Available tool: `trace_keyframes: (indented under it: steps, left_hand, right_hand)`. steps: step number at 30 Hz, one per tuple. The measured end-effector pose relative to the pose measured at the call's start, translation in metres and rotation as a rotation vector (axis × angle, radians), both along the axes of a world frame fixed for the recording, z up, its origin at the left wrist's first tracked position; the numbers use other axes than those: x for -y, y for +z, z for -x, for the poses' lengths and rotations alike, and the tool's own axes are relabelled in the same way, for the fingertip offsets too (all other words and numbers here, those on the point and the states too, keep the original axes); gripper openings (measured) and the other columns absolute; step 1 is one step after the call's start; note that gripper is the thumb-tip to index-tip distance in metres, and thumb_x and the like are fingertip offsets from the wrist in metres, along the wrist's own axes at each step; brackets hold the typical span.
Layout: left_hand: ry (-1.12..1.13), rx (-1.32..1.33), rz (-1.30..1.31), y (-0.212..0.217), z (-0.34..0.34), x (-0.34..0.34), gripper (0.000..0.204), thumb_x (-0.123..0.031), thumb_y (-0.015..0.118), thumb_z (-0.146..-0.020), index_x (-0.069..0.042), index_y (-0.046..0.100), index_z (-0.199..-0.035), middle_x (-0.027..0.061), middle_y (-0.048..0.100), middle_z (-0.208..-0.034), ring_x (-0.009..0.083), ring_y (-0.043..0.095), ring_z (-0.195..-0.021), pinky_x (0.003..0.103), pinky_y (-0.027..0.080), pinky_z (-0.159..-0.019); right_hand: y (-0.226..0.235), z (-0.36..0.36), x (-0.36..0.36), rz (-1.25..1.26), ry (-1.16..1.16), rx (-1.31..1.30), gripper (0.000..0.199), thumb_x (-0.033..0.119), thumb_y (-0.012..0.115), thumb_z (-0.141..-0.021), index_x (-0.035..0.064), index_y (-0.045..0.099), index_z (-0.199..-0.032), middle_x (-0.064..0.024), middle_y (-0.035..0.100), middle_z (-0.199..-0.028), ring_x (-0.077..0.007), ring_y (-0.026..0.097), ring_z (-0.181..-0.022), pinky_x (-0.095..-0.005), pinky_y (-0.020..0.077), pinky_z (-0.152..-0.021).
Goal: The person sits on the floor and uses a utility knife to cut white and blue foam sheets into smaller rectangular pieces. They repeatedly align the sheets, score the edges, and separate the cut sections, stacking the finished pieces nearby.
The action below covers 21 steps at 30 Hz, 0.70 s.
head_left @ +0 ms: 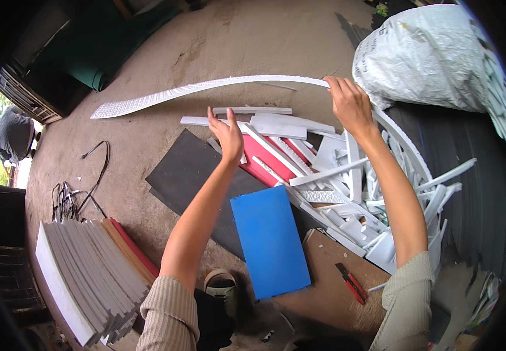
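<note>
My right hand (pixel 351 104) grips a long, bendy white foam strip (pixel 221 85) from above. One part of the strip arcs away to the far left, its end showing a dimpled face. Another part seems to curve down to the right behind my right forearm. My left hand (pixel 227 137) is raised with fingers apart, holding nothing, below the strip and apart from it. Beneath both hands lies a heap of white foam offcuts (pixel 346 202) with a red sheet (pixel 264 158) among them. A blue rectangular sheet (pixel 270 243) lies nearer me, between my forearms.
A red-handled utility knife (pixel 352 284) lies on a brown board (pixel 317 281). Stacked grey sheets (pixel 86 278) stand at left near a tangled black cord (pixel 104 169). Black sheeting (pixel 186 167) borders the heap. A stuffed white sack (pixel 422 58) sits far right; a person (pixel 14 134) bends far left.
</note>
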<state>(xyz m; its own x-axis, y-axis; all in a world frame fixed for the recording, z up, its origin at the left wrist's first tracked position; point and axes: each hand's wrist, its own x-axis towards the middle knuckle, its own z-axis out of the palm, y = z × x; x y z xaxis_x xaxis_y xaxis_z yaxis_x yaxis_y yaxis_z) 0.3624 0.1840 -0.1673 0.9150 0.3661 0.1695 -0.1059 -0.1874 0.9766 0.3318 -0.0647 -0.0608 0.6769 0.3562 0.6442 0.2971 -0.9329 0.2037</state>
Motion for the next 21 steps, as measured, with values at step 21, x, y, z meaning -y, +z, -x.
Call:
trace_keyframes:
  steps: [21]
  left_hand:
    - [-0.148,-0.561,0.155,0.210,0.247,-0.058,0.076,-0.052,0.052,-0.078,-0.040,0.004,-0.136,0.0221,-0.005,-0.139,0.0523,0.022,-0.119,0.056,0.032,-0.091]
  right_hand:
    - [0.265,0.426,-0.028,-0.401,-0.132,-0.432,0.027,0.015,0.060,-0.073,0.0011,0.062,-0.096,-0.0133,0.064,-0.091,-0.0256,0.062,-0.084,-0.0318,0.0464,-0.076]
